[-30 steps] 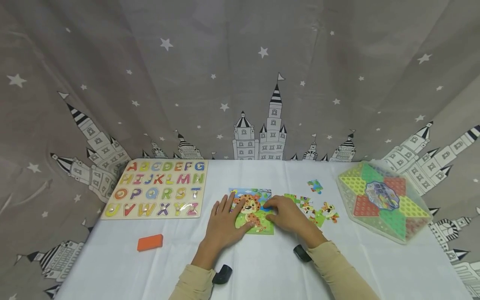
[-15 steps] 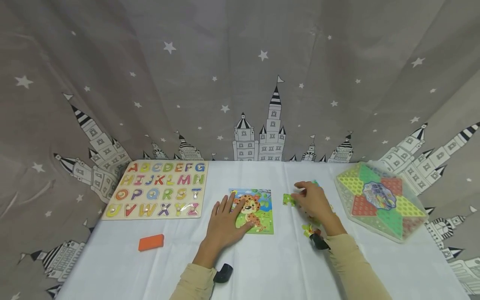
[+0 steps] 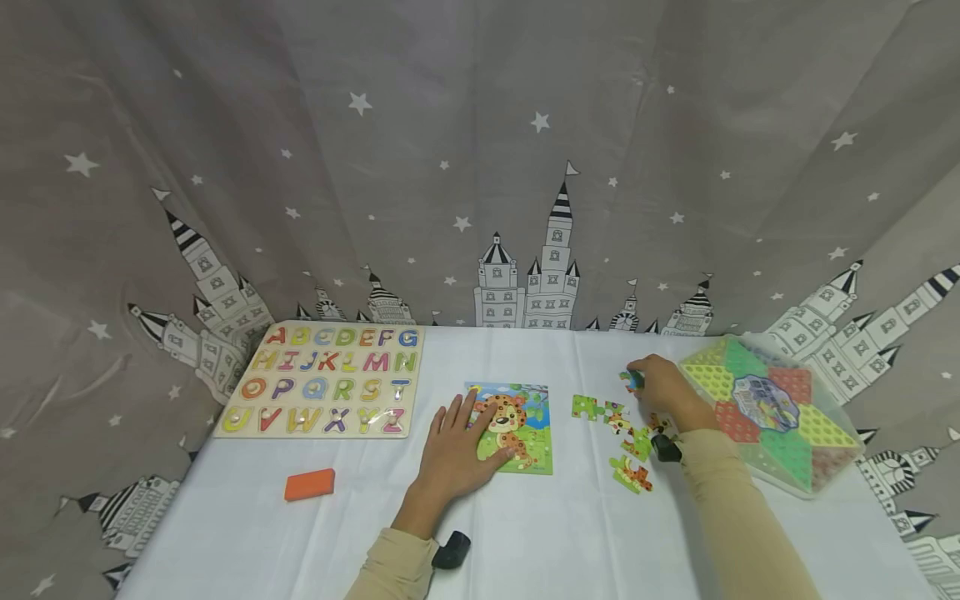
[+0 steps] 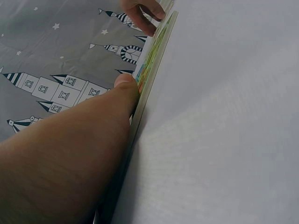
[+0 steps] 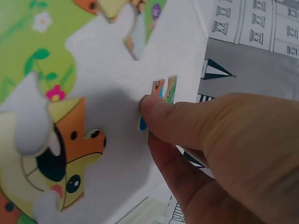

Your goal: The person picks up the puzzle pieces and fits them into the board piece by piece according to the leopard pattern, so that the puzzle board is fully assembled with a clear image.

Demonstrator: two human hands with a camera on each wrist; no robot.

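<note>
My left hand (image 3: pixel 452 450) rests flat with its fingers spread on the left side of a square picture puzzle (image 3: pixel 536 437), which shows a spotted leopard cub on grass. Right of it, my right hand (image 3: pixel 667 390) pinches a small blue-green jigsaw piece (image 3: pixel 632 380) between thumb and finger. In the right wrist view that puzzle piece (image 5: pixel 158 88) stands tilted on edge, partly covered by the thumb. Several loose jigsaw pieces (image 3: pixel 630 475) lie near the right wrist, among them an orange-and-yellow animal face piece (image 5: pixel 70 154).
A wooden alphabet board (image 3: pixel 318 382) lies at the back left, with an orange block (image 3: pixel 310 484) in front of it. At the right sits a clear hexagonal game box (image 3: pixel 768 417). A grey castle-print curtain (image 3: pixel 405 167) hangs behind the white-covered table (image 3: pixel 547 533).
My right hand has left the leopard puzzle's right edge, passed over the loose pieces and now pinches the blue-green piece at the back. My left hand stays on the puzzle.
</note>
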